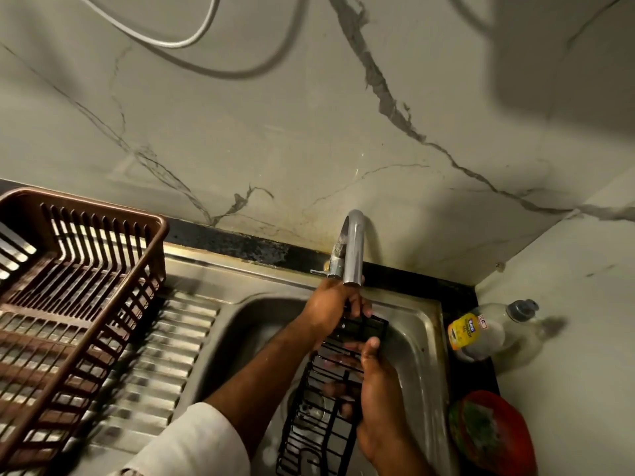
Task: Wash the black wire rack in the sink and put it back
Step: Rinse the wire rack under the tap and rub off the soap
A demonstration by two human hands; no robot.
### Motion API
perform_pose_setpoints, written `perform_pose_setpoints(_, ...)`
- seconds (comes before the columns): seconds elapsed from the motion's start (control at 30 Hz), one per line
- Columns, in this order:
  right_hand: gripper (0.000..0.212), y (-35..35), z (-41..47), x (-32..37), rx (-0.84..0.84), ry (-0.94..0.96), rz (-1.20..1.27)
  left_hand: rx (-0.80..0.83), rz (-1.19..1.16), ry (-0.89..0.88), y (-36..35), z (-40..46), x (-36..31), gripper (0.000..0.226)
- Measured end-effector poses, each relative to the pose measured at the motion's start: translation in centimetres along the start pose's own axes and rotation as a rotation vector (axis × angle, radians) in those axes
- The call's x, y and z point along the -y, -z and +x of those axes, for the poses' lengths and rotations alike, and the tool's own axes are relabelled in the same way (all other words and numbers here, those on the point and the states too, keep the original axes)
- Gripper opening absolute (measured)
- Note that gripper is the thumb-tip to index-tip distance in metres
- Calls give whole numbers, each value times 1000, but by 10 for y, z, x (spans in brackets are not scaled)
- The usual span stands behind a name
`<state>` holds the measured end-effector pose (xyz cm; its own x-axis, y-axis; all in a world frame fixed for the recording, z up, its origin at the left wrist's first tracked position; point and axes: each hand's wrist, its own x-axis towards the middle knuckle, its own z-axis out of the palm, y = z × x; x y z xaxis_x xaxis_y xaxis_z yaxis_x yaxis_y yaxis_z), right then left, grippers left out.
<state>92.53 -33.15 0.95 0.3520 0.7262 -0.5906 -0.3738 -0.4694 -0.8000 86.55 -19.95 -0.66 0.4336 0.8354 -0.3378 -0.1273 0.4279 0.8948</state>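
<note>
The black wire rack (319,420) stands lengthwise inside the steel sink (417,341), its far end raised toward the tap. My left hand (330,305) grips the rack's far end right under the chrome tap (354,249). My right hand (378,403) holds the rack's right side, thumb on top and fingers curled through the wires from beneath. No stream of water shows at the spout.
A brown plastic dish basket (68,297) sits on the ribbed drainboard (161,369) to the left. A dish-soap bottle (488,331) and a red bowl holding a green scrubber (491,434) stand on the black counter at right. The marble-patterned wall is close behind.
</note>
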Motion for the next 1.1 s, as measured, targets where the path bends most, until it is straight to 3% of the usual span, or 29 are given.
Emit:
perform_pose_setpoints(0.07, 58, -2, 0, 4, 6, 1, -18, 6, 48, -34, -4, 0, -3, 21)
perform_pose_setpoints(0.23, 66, -1, 3, 10, -93, 63, -49, 149, 391, -129, 4, -12, -7, 34)
perform_pose_setpoints(0.4, 68, 2, 7, 5, -151, 135, -37, 91, 1191, -443, -4, -39, -4, 45)
perform_pose_setpoints(0.5, 58, -2, 1, 2, -105, 82, 7, 155, 1444, -381, -8, -41, -10, 45)
perform_pose_setpoints(0.57, 61, -4, -4, -3, -61, 95, -30, 287, 1474, -216, -1, -25, -20, 37)
perform_pose_setpoints(0.63, 68, -4, -7, -11, -61, 160, -79, 417, 1280, 52, 5, -9, -27, 29)
perform_pose_setpoints(0.73, 70, 1, -9, -21, -69, 201, -152, 499, 1070, 233, 8, 4, -28, 31)
perform_pose_setpoints(0.87, 68, 7, -2, -20, -99, 178, -141, 502, 1010, 171, -5, 0, -21, 35)
perform_pose_setpoints(1.0, 60, 8, 5, -18, -84, 171, -148, 650, 1342, -15, -21, -8, -17, 36)
perform_pose_setpoints(1.1, 61, 9, 5, -21, -71, 196, -166, 566, 1384, -53, -16, -3, -21, 36)
